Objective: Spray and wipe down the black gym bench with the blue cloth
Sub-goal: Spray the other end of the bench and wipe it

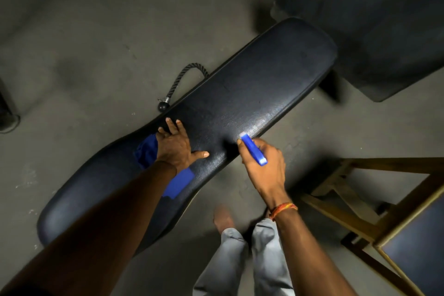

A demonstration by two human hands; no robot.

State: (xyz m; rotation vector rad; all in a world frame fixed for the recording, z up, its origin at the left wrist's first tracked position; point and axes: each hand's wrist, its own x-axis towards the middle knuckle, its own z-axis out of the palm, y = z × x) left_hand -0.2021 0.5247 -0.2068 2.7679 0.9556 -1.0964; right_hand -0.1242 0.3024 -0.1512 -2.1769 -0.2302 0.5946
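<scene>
Blue spray bottle [254, 149] gripped in our right hand [264, 166], left hand [176, 145] spread flat on bench [252, 84]; overspray could miss, wetting floor [72, 55].

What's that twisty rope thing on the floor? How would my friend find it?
Start at the long black gym bench slanting across the middle of the floor. Look just beside its far edge, above the left hand that lies flat on the pad: the rope handle curves out from under the bench there. It is the only braided thing around, ending in a metal collar and a round black knob.
</scene>
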